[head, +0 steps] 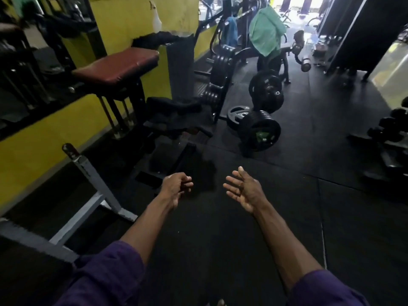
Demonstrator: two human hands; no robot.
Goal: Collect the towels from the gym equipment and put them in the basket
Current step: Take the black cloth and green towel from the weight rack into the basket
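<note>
Up ahead in the head view, both bare arms reached out over the black rubber floor (pixel 220 235), purple sleeves (pixel 106 272) pushed up past the elbows. The left hand (pixel 176 188) hung with its fingers loosely curled inward, gripping nothing. The right hand (pixel 245 191) was turned palm-inward, its fingers straight and fanned wide, also holding nothing.

Far back, well apart from the hands, a green towel (pixel 266 32) was draped over a black machine (pixel 244 36), and a blue towel (pixel 230 29) hung on the same frame just to its left. Nearer, beside the yellow wall (pixel 132 16), a dark cloth (pixel 176 107) lay crumpled over a low bench below a maroon pad (pixel 117 65); I could not tell whether it was a towel.

A loaded barbell (pixel 260 129) lay on the floor to the right of that bench. The end plate carried a green sticker (pixel 262 135), but its print was too blurred to read, as were the raised marks on the other plates.
</note>
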